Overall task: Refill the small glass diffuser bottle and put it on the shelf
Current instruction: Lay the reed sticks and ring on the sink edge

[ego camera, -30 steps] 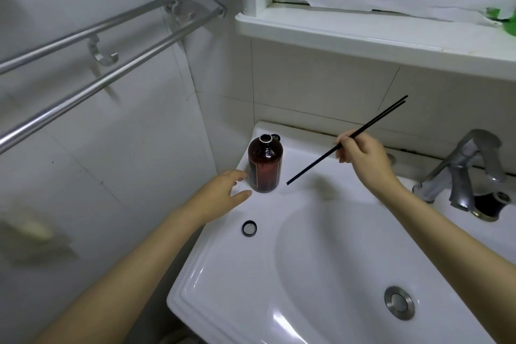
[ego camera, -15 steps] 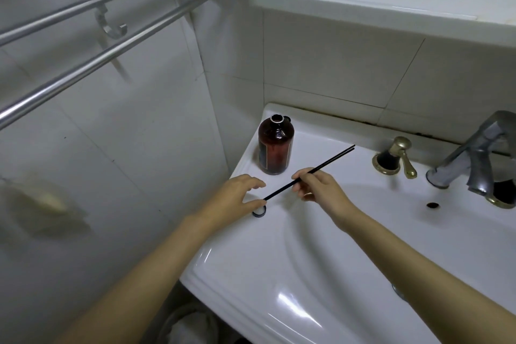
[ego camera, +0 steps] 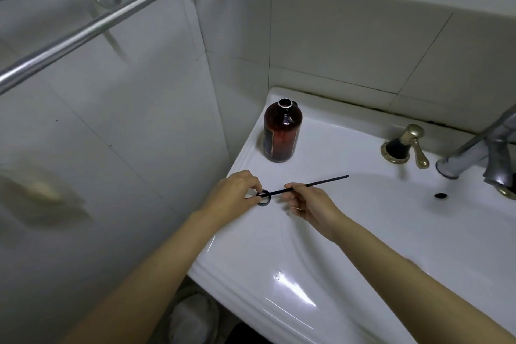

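Head view | 1 amber bottle (ego camera: 282, 134) upright, mouth open, on sink (ego camera: 279, 260) back-left corner, apart from both hands | left hand (ego camera: 237, 193) pinches 1 black ring cap (ego camera: 264, 199) on the rim | right hand (ego camera: 310, 204) pinches black reed (ego camera: 321, 182), maybe more than 1, end at the ring | 1 brass handle (ego camera: 405, 148), 1 faucet (ego camera: 488, 153) right | 2 towel rails (ego camera: 83, 28) upper left

Before you: glossy white ceramic sink (ego camera: 363, 232), smooth amber glass bottle (ego camera: 282, 134), polished metal towel rail (ego camera: 83, 33), brass-toned tap handle (ego camera: 410, 145).
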`<action>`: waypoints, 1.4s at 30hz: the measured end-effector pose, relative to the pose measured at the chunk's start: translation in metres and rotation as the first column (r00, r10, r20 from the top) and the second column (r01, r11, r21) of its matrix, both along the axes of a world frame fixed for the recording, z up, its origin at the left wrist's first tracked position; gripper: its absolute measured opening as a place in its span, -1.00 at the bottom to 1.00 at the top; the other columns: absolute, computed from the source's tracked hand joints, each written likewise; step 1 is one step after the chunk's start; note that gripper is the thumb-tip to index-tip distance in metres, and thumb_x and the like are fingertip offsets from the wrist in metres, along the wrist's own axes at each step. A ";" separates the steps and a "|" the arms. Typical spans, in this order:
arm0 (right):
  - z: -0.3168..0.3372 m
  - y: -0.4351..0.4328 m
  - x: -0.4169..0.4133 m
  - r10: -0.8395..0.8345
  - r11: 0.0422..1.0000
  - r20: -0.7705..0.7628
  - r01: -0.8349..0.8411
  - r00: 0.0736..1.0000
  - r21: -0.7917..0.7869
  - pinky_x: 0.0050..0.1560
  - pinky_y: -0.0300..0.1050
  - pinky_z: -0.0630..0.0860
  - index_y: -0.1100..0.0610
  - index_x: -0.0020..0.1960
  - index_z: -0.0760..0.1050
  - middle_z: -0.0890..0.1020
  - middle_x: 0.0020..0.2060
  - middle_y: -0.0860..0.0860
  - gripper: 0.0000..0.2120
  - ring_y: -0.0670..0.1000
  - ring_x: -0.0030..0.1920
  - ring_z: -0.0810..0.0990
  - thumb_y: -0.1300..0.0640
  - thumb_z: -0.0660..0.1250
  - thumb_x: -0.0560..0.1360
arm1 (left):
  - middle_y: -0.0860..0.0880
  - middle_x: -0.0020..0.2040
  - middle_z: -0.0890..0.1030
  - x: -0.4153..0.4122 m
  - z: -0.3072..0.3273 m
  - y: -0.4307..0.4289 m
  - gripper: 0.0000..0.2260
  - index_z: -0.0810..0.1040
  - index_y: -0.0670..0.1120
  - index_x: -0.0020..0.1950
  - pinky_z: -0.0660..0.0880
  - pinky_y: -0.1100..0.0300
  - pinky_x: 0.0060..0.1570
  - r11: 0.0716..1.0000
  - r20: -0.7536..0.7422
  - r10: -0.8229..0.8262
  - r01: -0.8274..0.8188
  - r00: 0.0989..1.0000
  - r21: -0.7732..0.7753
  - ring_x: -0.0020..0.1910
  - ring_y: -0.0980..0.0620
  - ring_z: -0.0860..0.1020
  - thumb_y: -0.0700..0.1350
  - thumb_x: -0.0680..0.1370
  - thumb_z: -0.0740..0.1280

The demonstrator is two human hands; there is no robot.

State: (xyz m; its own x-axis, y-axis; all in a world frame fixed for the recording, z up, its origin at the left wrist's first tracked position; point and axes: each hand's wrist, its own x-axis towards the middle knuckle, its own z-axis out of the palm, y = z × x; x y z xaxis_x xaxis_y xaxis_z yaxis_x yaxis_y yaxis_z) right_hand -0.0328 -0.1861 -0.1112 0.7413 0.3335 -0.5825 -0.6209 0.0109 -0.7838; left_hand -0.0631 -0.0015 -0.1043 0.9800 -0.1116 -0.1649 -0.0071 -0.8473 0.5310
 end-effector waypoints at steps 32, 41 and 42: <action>-0.022 -0.010 -0.002 0.192 0.968 -0.036 -0.195 0.981 -0.156 -0.13 -0.22 0.45 0.13 0.02 0.49 0.63 -0.17 -0.01 -0.80 -0.01 -0.21 0.56 0.08 0.12 0.57 | -0.06 -0.03 0.55 0.010 -0.019 0.005 -0.91 0.59 -0.09 -0.07 0.48 -0.01 0.02 0.998 0.024 -0.044 0.043 0.999 0.043 -0.01 -0.04 0.52 -0.13 0.47 0.32; -0.019 -0.017 -0.004 0.225 0.960 -0.034 -0.227 0.974 -0.164 -0.09 -0.20 0.44 0.13 0.00 0.49 0.63 -0.17 0.02 -0.81 -0.02 -0.24 0.55 0.09 0.13 0.56 | -0.06 -0.03 0.55 0.009 -0.018 0.005 -0.91 0.59 -0.09 -0.08 0.48 -0.01 0.03 0.998 0.017 -0.050 0.049 0.999 0.050 -0.01 -0.05 0.52 -0.13 0.47 0.32; -0.019 -0.018 -0.004 0.225 0.960 -0.032 -0.227 0.974 -0.161 -0.10 -0.20 0.44 0.13 0.00 0.49 0.62 -0.17 0.02 -0.81 -0.02 -0.24 0.54 0.09 0.13 0.56 | -0.06 -0.02 0.55 0.009 -0.017 0.004 -0.91 0.59 -0.09 -0.07 0.48 -0.01 0.03 0.998 0.013 -0.047 0.047 0.999 0.051 -0.01 -0.05 0.52 -0.14 0.47 0.32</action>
State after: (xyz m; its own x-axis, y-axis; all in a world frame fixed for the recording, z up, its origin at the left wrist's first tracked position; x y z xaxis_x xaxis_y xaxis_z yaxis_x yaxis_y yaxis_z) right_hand -0.0367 -0.2039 -0.1300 0.6492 0.3916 -0.6521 -0.6027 -0.2581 -0.7551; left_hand -0.0543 0.0029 -0.1216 0.9761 -0.1495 -0.1578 -0.0547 -0.8715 0.4873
